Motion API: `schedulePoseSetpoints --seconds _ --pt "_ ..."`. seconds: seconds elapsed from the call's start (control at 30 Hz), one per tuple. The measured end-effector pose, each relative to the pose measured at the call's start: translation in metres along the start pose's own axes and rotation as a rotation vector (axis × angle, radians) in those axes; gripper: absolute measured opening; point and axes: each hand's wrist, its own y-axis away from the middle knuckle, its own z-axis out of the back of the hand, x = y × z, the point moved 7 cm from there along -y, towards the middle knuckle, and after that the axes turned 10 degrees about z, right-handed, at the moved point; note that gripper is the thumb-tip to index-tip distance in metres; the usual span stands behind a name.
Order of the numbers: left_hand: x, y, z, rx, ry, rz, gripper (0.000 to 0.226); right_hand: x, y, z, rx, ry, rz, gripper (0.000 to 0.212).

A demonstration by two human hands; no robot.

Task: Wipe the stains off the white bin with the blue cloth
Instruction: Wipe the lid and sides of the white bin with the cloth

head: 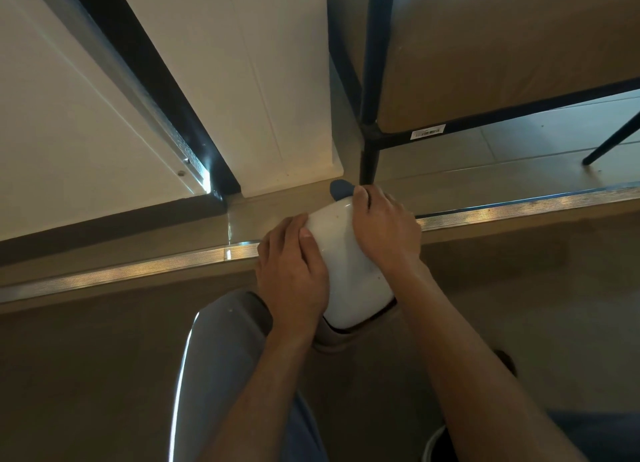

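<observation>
The white bin [341, 253] stands on the floor at the middle of the view, seen from above, with small dark specks on its glossy lid. My left hand [292, 274] lies flat on the bin's left side, fingers curled over its edge. My right hand [382, 229] presses on the far right part of the lid. A corner of the blue cloth [341, 188] sticks out beyond my right fingertips at the bin's far edge; the rest of the cloth is hidden under that hand.
A metal threshold strip [138, 271] crosses the floor under the bin. A white door or panel [242, 80] rises behind. A dark blue metal frame leg [369, 156] stands just past my right hand. My knee in grey trousers [221, 340] is at lower left.
</observation>
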Motion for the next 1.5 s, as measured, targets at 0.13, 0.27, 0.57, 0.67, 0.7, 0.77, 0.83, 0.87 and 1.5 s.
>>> schedulePoseSetpoints --seconds 0.13,0.27,0.57,0.67,0.7,0.77,0.83,0.87,1.5 --pt "0.0 0.0 0.002 -0.036 0.001 -0.03 0.041 -0.008 0.043 0.003 -0.253 0.012 0.059 0.044" --pt "-0.001 0.001 0.002 -0.032 -0.009 -0.048 0.042 -0.034 0.08 -0.006 -0.316 -0.103 -0.077 0.053" --pt "0.002 0.001 -0.001 -0.026 -0.033 -0.074 0.044 -0.019 0.026 0.004 -0.065 -0.096 -0.113 0.041" --pt "0.002 0.002 -0.002 -0.015 -0.034 -0.07 0.044 -0.014 0.001 0.002 0.142 -0.153 -0.205 0.043" --pt "0.001 0.002 -0.001 -0.021 -0.035 -0.07 0.044 -0.013 -0.007 0.001 0.189 -0.156 -0.235 0.044" --pt "0.0 0.002 0.0 -0.033 -0.031 -0.06 0.044 -0.011 -0.016 -0.003 0.261 -0.185 -0.292 0.04" --pt "0.002 -0.001 0.001 -0.05 -0.017 -0.056 0.042 -0.013 -0.019 -0.008 0.278 -0.296 -0.356 0.033" --pt "0.004 -0.002 0.002 -0.058 -0.01 -0.057 0.042 -0.013 -0.018 -0.008 0.282 -0.345 -0.378 0.033" --pt "0.002 0.001 -0.002 -0.053 -0.003 -0.078 0.043 0.039 0.023 -0.009 0.048 0.008 0.514 0.057"
